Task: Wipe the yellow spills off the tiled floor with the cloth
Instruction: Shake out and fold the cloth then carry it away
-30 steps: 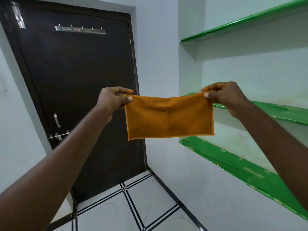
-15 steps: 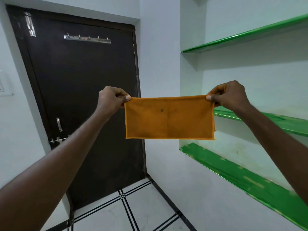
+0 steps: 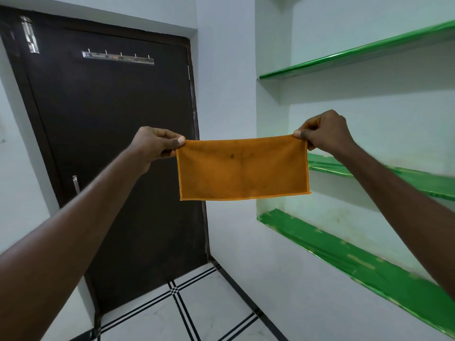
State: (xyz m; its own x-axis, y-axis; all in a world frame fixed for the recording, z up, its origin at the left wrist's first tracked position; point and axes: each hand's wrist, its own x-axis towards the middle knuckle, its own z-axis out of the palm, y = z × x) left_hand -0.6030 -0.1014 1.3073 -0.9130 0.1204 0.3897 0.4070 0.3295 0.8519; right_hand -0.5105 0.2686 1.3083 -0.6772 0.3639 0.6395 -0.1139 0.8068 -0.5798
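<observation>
Brightness: soft, even, fairly dim indoor light with a cool cast on the walls.
Glare: bright streaks on the glossy green shelves (image 3: 364, 49) and on the metal hook rail (image 3: 118, 57).
Shadows: faint ones under each shelf; the dark door (image 3: 110, 143) loses detail.
Distortion: wide-angle bending of door frame and shelves toward the edges.
Blur: slight smearing at the lower right corner.
</observation>
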